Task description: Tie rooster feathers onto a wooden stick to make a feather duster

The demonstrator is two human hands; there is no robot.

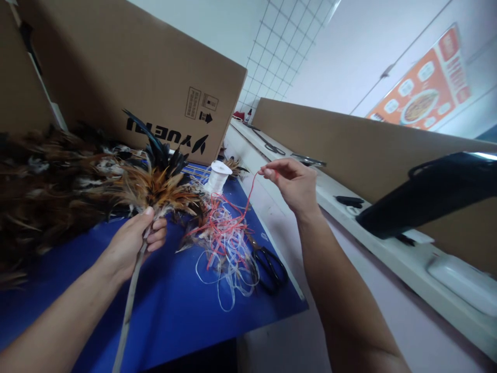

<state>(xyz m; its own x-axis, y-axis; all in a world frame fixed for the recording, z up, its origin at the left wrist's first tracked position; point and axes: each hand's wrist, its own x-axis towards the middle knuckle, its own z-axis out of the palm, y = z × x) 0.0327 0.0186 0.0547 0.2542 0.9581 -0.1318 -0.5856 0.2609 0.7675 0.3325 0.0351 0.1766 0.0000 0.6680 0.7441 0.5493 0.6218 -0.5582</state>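
Note:
My left hand [145,235] is closed around the upper part of a thin stick, just under a tuft of brown and black feathers [155,181]; together they look like a feather duster [131,300]. Between thumb and fingertips, my right hand [291,181] pinches a red string [251,194], raised above the table. The string runs down into a tangled heap of red and white strings [229,228] on the blue table top. Black-handled scissors [269,264] lie beside the heap, their blades partly covered. Behind it stands a white spool [218,176].
A large pile of loose brown feathers [58,181] covers the table's left side. A cardboard box [155,67] stands at the back. Along the right, a white ledge [330,199] carries more scissors [274,147], a black object [423,191] and a white case [464,282].

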